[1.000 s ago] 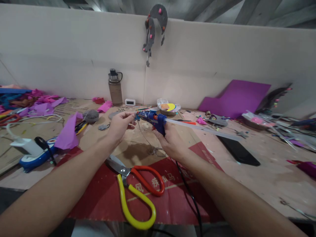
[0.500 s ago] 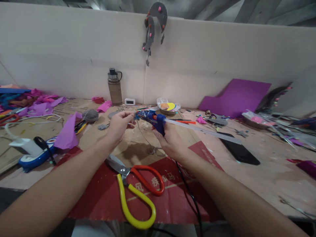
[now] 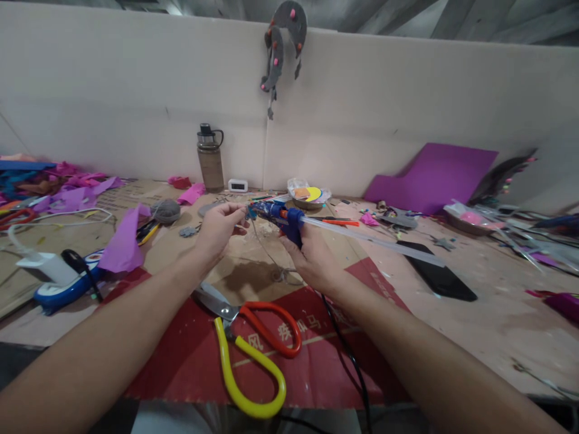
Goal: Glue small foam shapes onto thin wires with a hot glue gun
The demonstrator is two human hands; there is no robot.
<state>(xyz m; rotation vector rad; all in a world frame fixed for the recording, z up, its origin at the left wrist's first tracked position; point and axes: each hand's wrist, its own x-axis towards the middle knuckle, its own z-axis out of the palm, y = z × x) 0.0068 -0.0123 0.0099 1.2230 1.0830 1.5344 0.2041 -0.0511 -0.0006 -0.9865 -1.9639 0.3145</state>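
My right hand (image 3: 312, 253) is wrapped round the handle of a blue hot glue gun (image 3: 284, 218), its nozzle pointing left. A long clear glue stick (image 3: 371, 239) sticks out of the gun's back end. My left hand (image 3: 221, 229) is closed in a pinch right at the nozzle; what its fingertips hold is too small to make out. A thin grey string (image 3: 265, 248) hangs down from near the nozzle to a loose tangle on the board. Below my hands lie large scissors (image 3: 271, 328) with one red and one yellow handle.
A grey yarn ball (image 3: 166, 211), purple felt (image 3: 124, 241) and a blue power strip (image 3: 67, 292) are at left. A water bottle (image 3: 210, 166) stands behind. At right lie a black phone (image 3: 441, 274) and a purple sheet (image 3: 434, 181). The gun's black cord (image 3: 346, 346) runs off the front edge.
Almost nothing differs. Both hands keep their place at the glue gun, and the rear end of the glue stick has shifted very slightly.
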